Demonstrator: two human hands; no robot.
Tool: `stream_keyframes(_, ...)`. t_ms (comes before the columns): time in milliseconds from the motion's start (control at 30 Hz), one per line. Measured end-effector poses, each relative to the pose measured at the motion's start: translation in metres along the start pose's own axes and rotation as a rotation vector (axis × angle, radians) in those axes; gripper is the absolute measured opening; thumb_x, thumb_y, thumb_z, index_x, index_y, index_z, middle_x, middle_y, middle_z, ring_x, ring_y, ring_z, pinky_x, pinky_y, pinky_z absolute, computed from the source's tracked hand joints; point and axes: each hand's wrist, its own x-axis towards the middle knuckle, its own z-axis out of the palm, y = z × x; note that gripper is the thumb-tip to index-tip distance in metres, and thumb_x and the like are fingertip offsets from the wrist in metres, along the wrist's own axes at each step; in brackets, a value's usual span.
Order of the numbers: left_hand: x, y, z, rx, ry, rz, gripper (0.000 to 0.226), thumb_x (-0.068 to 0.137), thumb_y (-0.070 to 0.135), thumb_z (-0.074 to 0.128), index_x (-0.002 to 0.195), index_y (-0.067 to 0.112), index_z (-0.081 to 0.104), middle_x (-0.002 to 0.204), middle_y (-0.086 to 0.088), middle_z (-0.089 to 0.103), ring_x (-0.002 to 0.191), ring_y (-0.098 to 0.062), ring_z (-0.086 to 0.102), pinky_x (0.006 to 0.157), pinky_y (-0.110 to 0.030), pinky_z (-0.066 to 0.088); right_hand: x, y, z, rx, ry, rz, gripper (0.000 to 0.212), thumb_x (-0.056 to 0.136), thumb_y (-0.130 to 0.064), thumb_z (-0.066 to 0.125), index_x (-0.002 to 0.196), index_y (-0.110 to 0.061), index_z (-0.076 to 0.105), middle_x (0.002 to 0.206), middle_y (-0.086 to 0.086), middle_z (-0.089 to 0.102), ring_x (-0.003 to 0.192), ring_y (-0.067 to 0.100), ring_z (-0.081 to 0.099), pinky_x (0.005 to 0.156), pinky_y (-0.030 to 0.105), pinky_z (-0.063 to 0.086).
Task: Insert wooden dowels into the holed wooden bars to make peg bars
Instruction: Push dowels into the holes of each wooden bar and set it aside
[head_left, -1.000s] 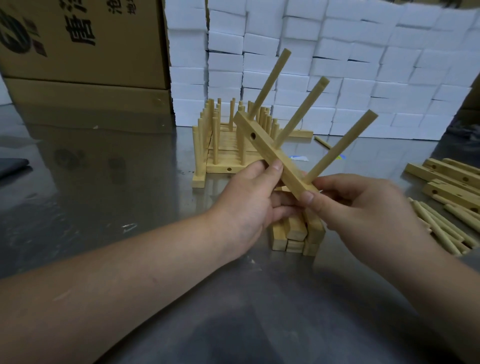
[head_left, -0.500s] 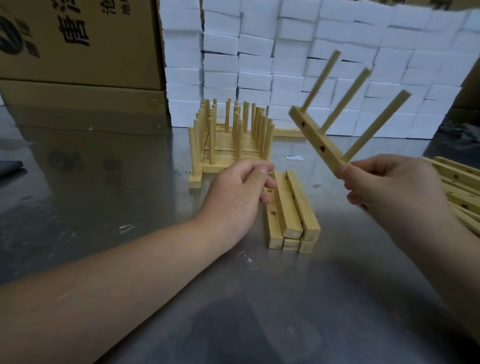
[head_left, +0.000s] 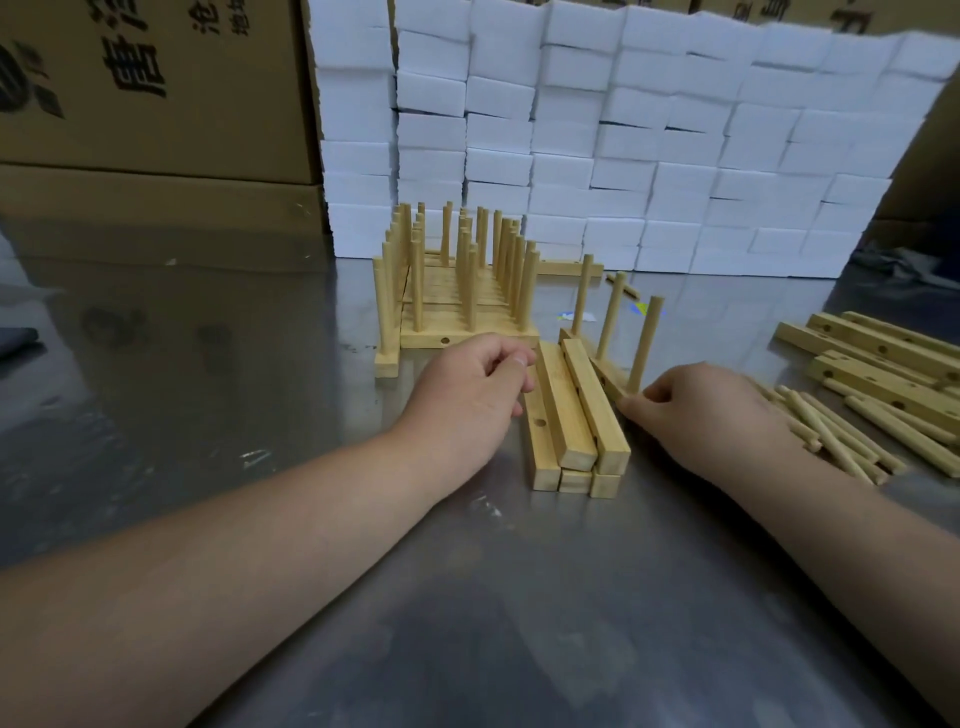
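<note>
- Here, a pale wooden peg bar with three round dowels standing up from it is pinched at its near end by the right hand. The thumb and fingertips are pressed onto the wood.
- The peg bar is held low, just beside the right flank of a small stack of bars. Whether it rests on the table cannot be told.
- The stack of bars is made of pale square-section wood. Three pieces are laid below and two on top, and a drilled hole is seen in the leftmost one.
- The left hand is seen just to the left of that stack, its fingers loosely curled and nothing held between them.
- Behind the hands, the finished peg bars are set side by side on the grey, reflective metal table, with their many dowels upright.
- To the right, loose dowels of light round wood are heaped near the right wrist.
- Beyond the dowels, pale holed bars are laid flat.
- At the back, white foam blocks are stacked into a wall.
- Brown cardboard boxes printed with black characters are seen at the left.
</note>
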Motion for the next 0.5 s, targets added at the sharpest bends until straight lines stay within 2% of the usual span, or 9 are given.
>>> stream_keyframes(67, 0.001, -0.001, 0.0, 0.001, 0.006, -0.026, 0.029, 0.093, 0.016, 0.047, 0.073, 0.032, 0.061, 0.057, 0.023, 0.059, 0.051, 0.004, 0.052, 0.051, -0.012, 0.038, 0.003, -0.002, 0.006, 0.011, 0.021, -0.021, 0.044, 0.083, -0.052, 0.052, 0.088, -0.011, 0.069, 0.081, 0.009, 0.068, 0.072, 0.022, 0.061, 0.06, 0.03, 0.049)
stream_keyframes(200, 0.004, -0.002, 0.0, -0.001, 0.021, -0.052, 0.028, 0.092, 0.016, 0.047, 0.072, 0.03, 0.061, 0.056, 0.021, 0.059, 0.051, 0.002, 0.052, 0.055, -0.019, 0.037, 0.024, -0.008, 0.009, 0.057, -0.031, -0.008, 0.04, 0.082, -0.055, 0.054, 0.069, -0.02, 0.068, 0.068, 0.0, 0.065, 0.062, 0.014, 0.057, 0.054, 0.026, 0.045)
stream_keyframes(267, 0.005, -0.003, 0.001, -0.004, 0.019, -0.061, 0.028, 0.092, 0.016, 0.047, 0.072, 0.03, 0.061, 0.055, 0.022, 0.059, 0.05, 0.002, 0.052, 0.056, -0.02, 0.037, 0.04, -0.012, 0.01, 0.057, -0.073, -0.012, 0.039, 0.083, -0.054, 0.054, 0.067, -0.021, 0.067, 0.067, 0.001, 0.065, 0.063, 0.014, 0.058, 0.055, 0.026, 0.047)
stream_keyframes(367, 0.006, -0.006, 0.0, 0.005, 0.009, -0.064, 0.028, 0.091, 0.018, 0.047, 0.071, 0.031, 0.061, 0.056, 0.023, 0.059, 0.051, 0.003, 0.052, 0.056, -0.02, 0.038, 0.067, -0.022, 0.016, 0.108, -0.091, -0.002, 0.039, 0.083, -0.049, 0.056, 0.072, -0.015, 0.07, 0.07, 0.005, 0.068, 0.065, 0.016, 0.061, 0.058, 0.027, 0.049)
stream_keyframes(433, 0.007, -0.008, 0.0, 0.018, 0.003, -0.066, 0.028, 0.091, 0.019, 0.047, 0.07, 0.031, 0.061, 0.057, 0.024, 0.059, 0.051, 0.002, 0.052, 0.054, -0.019, 0.04, 0.085, -0.029, 0.021, 0.12, -0.098, 0.013, 0.036, 0.083, -0.043, 0.057, 0.081, -0.009, 0.071, 0.079, 0.008, 0.069, 0.07, 0.018, 0.061, 0.058, 0.026, 0.047)
stream_keyframes(500, 0.009, -0.009, 0.0, 0.023, 0.005, -0.071, 0.028, 0.09, 0.019, 0.047, 0.069, 0.031, 0.062, 0.057, 0.022, 0.06, 0.051, -0.003, 0.052, 0.052, -0.019, 0.044, 0.102, -0.038, 0.026, 0.12, -0.11, 0.027, 0.031, 0.082, -0.036, 0.059, 0.084, -0.007, 0.071, 0.082, 0.008, 0.069, 0.072, 0.02, 0.061, 0.058, 0.026, 0.046)
